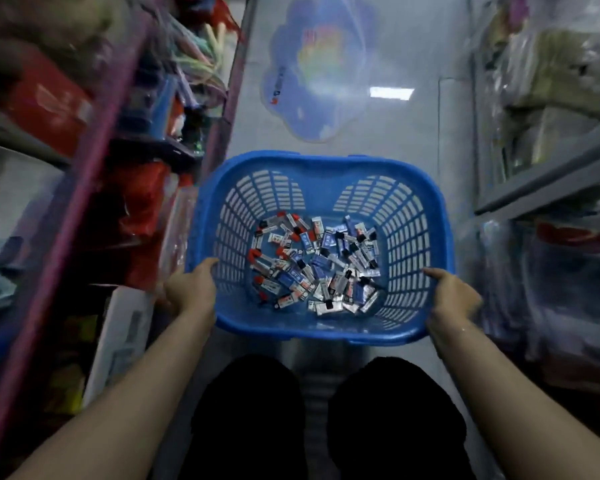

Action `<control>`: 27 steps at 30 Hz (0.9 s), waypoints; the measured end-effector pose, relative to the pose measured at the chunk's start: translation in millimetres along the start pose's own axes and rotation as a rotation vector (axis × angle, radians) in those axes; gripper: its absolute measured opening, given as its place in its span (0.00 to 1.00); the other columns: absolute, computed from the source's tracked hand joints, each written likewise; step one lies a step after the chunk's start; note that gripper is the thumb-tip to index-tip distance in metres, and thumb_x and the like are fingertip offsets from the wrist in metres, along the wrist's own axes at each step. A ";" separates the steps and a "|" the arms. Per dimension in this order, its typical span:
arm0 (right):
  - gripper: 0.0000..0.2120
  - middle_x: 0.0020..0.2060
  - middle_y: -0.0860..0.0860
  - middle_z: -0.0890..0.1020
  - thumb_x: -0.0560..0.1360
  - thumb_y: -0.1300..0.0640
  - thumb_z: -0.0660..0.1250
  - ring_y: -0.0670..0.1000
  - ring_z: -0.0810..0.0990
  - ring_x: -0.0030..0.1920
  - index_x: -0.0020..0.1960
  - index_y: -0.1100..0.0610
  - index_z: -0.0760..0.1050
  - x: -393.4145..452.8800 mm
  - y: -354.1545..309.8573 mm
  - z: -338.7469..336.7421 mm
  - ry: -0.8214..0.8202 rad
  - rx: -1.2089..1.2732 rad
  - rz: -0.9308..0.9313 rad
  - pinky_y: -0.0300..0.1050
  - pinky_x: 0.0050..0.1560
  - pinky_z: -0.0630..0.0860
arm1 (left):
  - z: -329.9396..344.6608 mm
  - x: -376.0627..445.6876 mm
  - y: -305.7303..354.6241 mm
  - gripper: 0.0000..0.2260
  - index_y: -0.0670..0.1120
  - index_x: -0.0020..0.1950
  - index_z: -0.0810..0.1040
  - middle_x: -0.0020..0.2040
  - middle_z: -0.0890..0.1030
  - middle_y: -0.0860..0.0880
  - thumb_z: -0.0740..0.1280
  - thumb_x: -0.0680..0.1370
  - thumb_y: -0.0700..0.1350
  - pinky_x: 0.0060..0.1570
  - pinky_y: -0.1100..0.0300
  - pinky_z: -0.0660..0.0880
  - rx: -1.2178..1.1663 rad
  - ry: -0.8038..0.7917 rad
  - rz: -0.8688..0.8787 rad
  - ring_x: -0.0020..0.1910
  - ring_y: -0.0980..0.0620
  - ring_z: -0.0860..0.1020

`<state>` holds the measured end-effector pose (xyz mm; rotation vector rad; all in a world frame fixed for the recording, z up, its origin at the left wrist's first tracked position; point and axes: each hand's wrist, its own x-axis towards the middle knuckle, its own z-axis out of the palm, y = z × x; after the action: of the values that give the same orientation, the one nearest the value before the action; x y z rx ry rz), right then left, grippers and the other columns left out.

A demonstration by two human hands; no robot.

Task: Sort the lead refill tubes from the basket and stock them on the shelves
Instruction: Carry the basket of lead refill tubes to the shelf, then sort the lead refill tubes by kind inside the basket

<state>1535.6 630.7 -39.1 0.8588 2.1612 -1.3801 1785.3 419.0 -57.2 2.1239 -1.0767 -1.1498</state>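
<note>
A blue plastic basket (326,168) with slotted walls is held above the aisle floor in front of me. Its bottom is covered with several small lead refill tubes (317,263), some with red caps, some with black caps, some in blue and white sleeves. My left hand (191,289) grips the basket's left rim, thumb lying over the top. On the opposite rim my right hand (452,294) holds on the same way. The fingers of both hands are hidden under the rim.
A purple-framed shelf unit (84,188) packed with red and mixed goods runs along the left. Grey shelves (548,174) with plastic-wrapped goods line the right. A blue flower-shaped sticker (312,74) lies on the pale floor ahead. My dark-clothed legs (326,420) are below the basket.
</note>
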 end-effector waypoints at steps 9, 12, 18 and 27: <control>0.06 0.30 0.49 0.82 0.63 0.62 0.74 0.48 0.81 0.28 0.39 0.58 0.78 78.2 59.8 22.2 -0.185 0.096 -0.075 0.44 0.29 0.79 | 52.4 48.7 -76.7 0.04 0.46 0.37 0.81 0.32 0.81 0.54 0.75 0.66 0.41 0.28 0.62 0.76 -0.190 -0.142 0.090 0.29 0.57 0.79; 0.07 0.27 0.47 0.82 0.65 0.63 0.71 0.48 0.81 0.28 0.43 0.60 0.79 80.5 54.8 15.0 -0.302 -0.044 -0.112 0.45 0.30 0.79 | 42.6 47.0 -72.9 0.03 0.46 0.38 0.81 0.35 0.80 0.51 0.74 0.69 0.43 0.39 0.55 0.76 0.010 -0.215 0.142 0.34 0.51 0.78; 0.27 0.62 0.64 0.70 0.70 0.56 0.70 0.60 0.72 0.55 0.64 0.61 0.63 82.3 38.7 13.8 -0.062 -0.856 -0.818 0.55 0.57 0.67 | 30.1 48.2 -46.6 0.26 0.38 0.64 0.67 0.58 0.75 0.35 0.71 0.73 0.51 0.52 0.42 0.72 0.673 -0.184 0.584 0.54 0.36 0.75; 0.37 0.69 0.62 0.64 0.75 0.51 0.67 0.62 0.72 0.62 0.75 0.56 0.49 93.8 38.2 154.0 -0.636 -1.627 -0.849 0.50 0.55 0.73 | 171.8 15.7 -34.9 0.34 0.55 0.76 0.54 0.73 0.59 0.43 0.69 0.75 0.51 0.61 0.45 0.72 1.436 -0.882 1.229 0.67 0.41 0.67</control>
<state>1500.0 527.3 -187.4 -1.0052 2.1520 0.2471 1658.6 417.1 -179.4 0.7024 -3.5798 -0.5237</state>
